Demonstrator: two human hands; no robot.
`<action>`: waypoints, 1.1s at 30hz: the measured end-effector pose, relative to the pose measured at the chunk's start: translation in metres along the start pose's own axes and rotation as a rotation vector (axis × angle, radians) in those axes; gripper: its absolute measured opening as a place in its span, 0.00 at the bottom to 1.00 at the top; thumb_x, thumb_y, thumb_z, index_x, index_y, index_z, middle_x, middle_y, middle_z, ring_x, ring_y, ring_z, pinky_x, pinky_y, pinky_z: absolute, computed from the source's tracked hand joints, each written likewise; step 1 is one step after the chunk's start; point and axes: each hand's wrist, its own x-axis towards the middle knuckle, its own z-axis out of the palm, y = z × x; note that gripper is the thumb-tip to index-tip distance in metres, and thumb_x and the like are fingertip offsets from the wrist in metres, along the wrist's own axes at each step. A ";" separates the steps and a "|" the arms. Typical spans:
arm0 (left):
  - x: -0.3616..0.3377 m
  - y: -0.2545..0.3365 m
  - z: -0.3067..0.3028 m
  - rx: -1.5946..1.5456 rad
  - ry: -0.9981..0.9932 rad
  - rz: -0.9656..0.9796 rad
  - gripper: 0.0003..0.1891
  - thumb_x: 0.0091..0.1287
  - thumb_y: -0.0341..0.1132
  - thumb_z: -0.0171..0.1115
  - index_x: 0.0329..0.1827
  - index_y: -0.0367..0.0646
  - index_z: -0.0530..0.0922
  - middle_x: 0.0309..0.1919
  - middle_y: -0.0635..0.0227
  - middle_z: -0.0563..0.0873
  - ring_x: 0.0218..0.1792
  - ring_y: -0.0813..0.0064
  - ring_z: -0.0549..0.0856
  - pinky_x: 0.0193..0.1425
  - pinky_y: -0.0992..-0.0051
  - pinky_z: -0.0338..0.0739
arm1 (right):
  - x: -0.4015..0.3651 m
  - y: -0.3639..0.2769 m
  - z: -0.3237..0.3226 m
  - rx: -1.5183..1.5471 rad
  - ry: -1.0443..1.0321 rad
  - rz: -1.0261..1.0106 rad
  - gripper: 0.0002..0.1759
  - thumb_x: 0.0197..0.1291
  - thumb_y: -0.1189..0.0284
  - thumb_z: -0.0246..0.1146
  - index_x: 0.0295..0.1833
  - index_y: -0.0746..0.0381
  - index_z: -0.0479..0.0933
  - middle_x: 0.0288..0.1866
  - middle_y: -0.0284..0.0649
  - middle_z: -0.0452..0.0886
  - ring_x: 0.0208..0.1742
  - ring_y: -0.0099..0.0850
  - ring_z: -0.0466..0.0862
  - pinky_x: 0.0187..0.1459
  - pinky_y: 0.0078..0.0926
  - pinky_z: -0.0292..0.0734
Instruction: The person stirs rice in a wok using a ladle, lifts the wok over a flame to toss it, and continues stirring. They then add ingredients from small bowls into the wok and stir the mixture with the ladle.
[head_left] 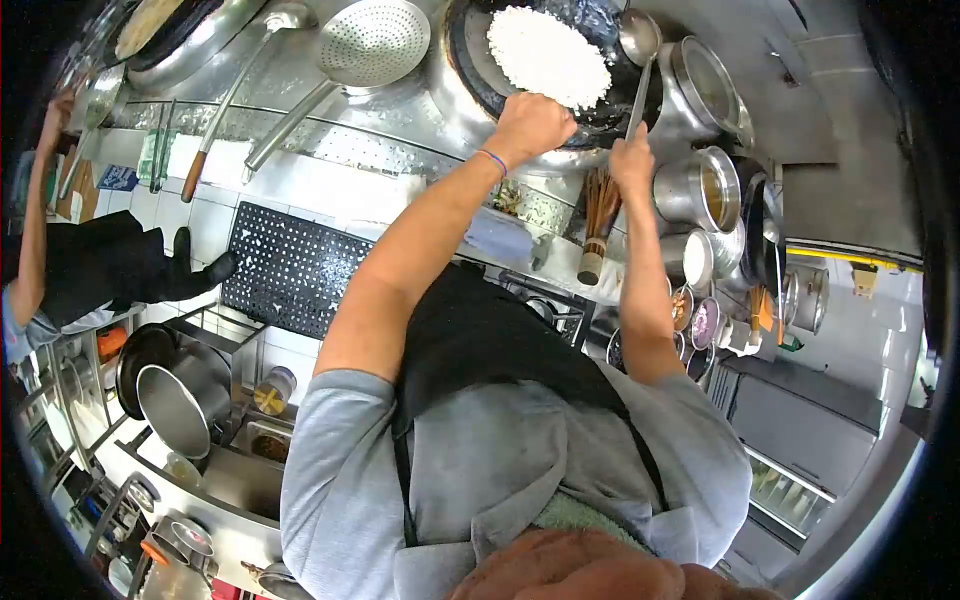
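A dark wok sits on the steel range, with a heap of white rice in it. My left hand is a closed fist at the wok's near edge; the exact part it grips is hidden under the fingers. In my right hand is the handle of a metal ladle, fingers wrapped round it. The ladle's bowl is over the right side of the wok, beside the rice. Just below my right hand, a bamboo wok brush lies on the range's front ledge.
A perforated strainer and a wooden-handled ladle lie left of the wok. Metal pots and ingredient bowls stand to the right. A co-worker's arm is at far left, near a black perforated mat.
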 end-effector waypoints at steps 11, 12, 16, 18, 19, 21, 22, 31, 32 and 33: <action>0.000 0.000 0.000 0.017 -0.007 0.024 0.18 0.67 0.47 0.59 0.26 0.48 0.89 0.26 0.53 0.88 0.30 0.48 0.89 0.41 0.53 0.85 | 0.028 -0.054 -0.036 0.180 -0.330 0.118 0.29 0.63 0.68 0.59 0.69 0.68 0.73 0.54 0.67 0.84 0.59 0.64 0.83 0.62 0.51 0.77; 0.000 0.001 -0.002 0.018 -0.019 0.019 0.18 0.68 0.47 0.59 0.26 0.48 0.89 0.26 0.53 0.89 0.30 0.48 0.89 0.42 0.53 0.85 | 0.037 -0.060 -0.030 0.239 -0.410 0.157 0.30 0.63 0.70 0.60 0.70 0.68 0.72 0.53 0.69 0.84 0.58 0.64 0.84 0.62 0.49 0.77; 0.001 0.003 -0.005 0.033 -0.072 0.020 0.19 0.69 0.48 0.57 0.27 0.48 0.90 0.27 0.54 0.89 0.32 0.50 0.90 0.44 0.54 0.86 | 0.009 -0.061 -0.046 0.503 -0.547 -0.149 0.33 0.66 0.72 0.60 0.77 0.64 0.67 0.55 0.63 0.85 0.58 0.59 0.86 0.62 0.47 0.78; 0.004 0.000 -0.004 0.037 -0.123 0.010 0.20 0.69 0.49 0.57 0.29 0.48 0.90 0.27 0.54 0.90 0.33 0.50 0.90 0.44 0.54 0.86 | -0.008 -0.027 -0.054 0.381 -0.458 -0.358 0.35 0.68 0.72 0.61 0.80 0.56 0.65 0.56 0.61 0.86 0.59 0.59 0.85 0.60 0.46 0.79; 0.007 -0.001 -0.005 0.035 -0.162 -0.002 0.20 0.69 0.50 0.57 0.30 0.49 0.90 0.27 0.54 0.90 0.33 0.50 0.90 0.45 0.53 0.86 | -0.027 -0.014 -0.076 0.299 -0.479 -0.344 0.36 0.70 0.72 0.61 0.82 0.50 0.64 0.57 0.61 0.86 0.59 0.60 0.85 0.60 0.44 0.80; 0.009 -0.004 -0.003 0.052 -0.191 -0.022 0.20 0.70 0.50 0.56 0.31 0.49 0.91 0.27 0.55 0.90 0.34 0.51 0.91 0.45 0.53 0.86 | -0.045 -0.018 -0.138 0.031 -0.630 -0.082 0.37 0.69 0.70 0.64 0.82 0.40 0.64 0.53 0.60 0.86 0.55 0.61 0.86 0.56 0.49 0.81; 0.010 -0.004 -0.001 0.072 -0.184 -0.027 0.20 0.70 0.51 0.56 0.32 0.50 0.91 0.27 0.55 0.90 0.34 0.51 0.91 0.45 0.53 0.86 | -0.049 -0.016 -0.157 -0.059 -0.636 -0.051 0.37 0.70 0.69 0.63 0.82 0.38 0.64 0.54 0.59 0.87 0.54 0.60 0.86 0.56 0.50 0.81; -0.047 0.080 -0.047 0.015 -0.211 0.130 0.16 0.69 0.47 0.62 0.28 0.51 0.90 0.25 0.59 0.90 0.26 0.56 0.90 0.36 0.54 0.84 | -0.077 -0.001 -0.172 -0.120 -0.403 0.038 0.34 0.70 0.67 0.65 0.79 0.36 0.69 0.43 0.55 0.88 0.44 0.55 0.89 0.48 0.50 0.85; -0.046 0.075 -0.045 0.041 -0.203 0.117 0.15 0.69 0.46 0.63 0.28 0.51 0.90 0.25 0.59 0.90 0.25 0.57 0.89 0.34 0.54 0.84 | -0.078 0.005 -0.184 -0.057 -0.348 -0.050 0.33 0.70 0.66 0.66 0.79 0.36 0.69 0.44 0.54 0.89 0.42 0.50 0.91 0.49 0.46 0.86; -0.037 0.059 -0.033 0.023 -0.121 0.119 0.17 0.69 0.48 0.62 0.28 0.49 0.90 0.23 0.58 0.89 0.25 0.56 0.89 0.33 0.55 0.84 | -0.073 0.000 -0.206 -0.051 -0.430 0.004 0.32 0.71 0.66 0.66 0.79 0.37 0.70 0.47 0.54 0.89 0.46 0.49 0.91 0.52 0.44 0.85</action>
